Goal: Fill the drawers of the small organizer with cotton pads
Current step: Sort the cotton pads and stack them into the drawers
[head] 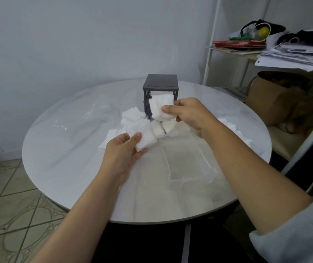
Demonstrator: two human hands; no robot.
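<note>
A small dark grey organizer frame (160, 83) stands at the middle of the round white table (76, 168), its drawer slots empty. My right hand (188, 112) pinches a stack of white cotton pads (160, 107) in front of the frame. My left hand (123, 152) holds another bundle of cotton pads (142, 135) lower and to the left. A clear plastic drawer (188, 164) lies empty on the table below my hands. A second clear drawer (163, 128) behind it holds cotton pads.
Loose cotton pads (132, 114) lie left of the frame and more pads (233, 128) lie to the right. Clear plastic wrap (87, 114) lies on the table's left. A shelf with papers (294, 54) and a chair with a brown bag (277, 99) stand at right.
</note>
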